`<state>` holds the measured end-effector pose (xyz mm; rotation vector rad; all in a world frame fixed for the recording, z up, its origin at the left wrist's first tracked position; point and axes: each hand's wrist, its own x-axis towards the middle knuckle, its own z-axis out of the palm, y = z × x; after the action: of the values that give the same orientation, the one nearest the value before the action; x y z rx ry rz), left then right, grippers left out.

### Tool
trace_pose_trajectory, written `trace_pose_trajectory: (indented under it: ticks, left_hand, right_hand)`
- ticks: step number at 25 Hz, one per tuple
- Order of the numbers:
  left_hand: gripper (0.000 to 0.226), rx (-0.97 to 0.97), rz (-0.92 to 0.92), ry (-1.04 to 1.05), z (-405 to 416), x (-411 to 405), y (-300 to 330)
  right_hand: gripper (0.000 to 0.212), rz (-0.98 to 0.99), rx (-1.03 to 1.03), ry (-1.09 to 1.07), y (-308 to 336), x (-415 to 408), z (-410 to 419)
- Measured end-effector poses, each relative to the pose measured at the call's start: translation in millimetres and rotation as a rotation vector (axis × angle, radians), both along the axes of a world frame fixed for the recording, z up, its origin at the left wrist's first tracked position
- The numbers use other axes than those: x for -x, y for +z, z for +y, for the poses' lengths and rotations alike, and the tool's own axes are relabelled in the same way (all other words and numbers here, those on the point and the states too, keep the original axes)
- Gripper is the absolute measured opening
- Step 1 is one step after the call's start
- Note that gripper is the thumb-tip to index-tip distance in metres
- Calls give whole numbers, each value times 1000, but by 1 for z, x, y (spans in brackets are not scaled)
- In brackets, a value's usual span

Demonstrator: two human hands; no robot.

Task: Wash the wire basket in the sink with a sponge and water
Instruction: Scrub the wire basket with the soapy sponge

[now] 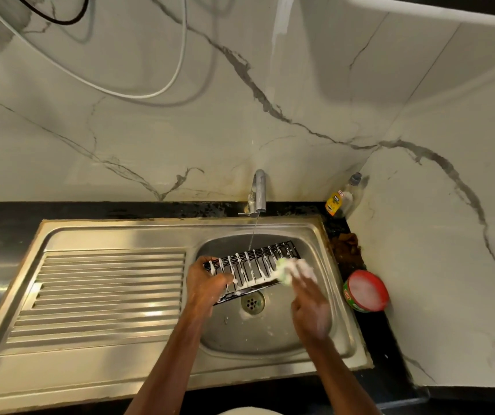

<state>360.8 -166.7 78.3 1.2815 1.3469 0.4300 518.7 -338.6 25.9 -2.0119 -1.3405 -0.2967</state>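
Stainless sink under marble wall: soapy wire basket tilted in the bowl, long axis 8-to-2 o'clock. Left hand grips its 8 o'clock end; right hand clasps sponge at its 3 o'clock end.

Steel-grey sink showing ribbed drainboard; black wire basket inside it wearing white foam; red-rimmed green tub sitting right of sink; white grey-veined marble wall rising behind.
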Motion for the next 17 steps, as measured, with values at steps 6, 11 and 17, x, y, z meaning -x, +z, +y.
trace_pose_trajectory:
  ticks: [6,11,17]
  left_hand:
    - [58,-73,23,0,-8,2,5]
    - [64,-83,21,-21,-18,-1,8]
    - [62,-49,41,11,-8,1,1]
  right_hand:
    - [57,238,-58,-130,19,44,29]
    - [63,327,-11,-412,15,-15,31]
    - [67,3,33,-51,17,13,43]
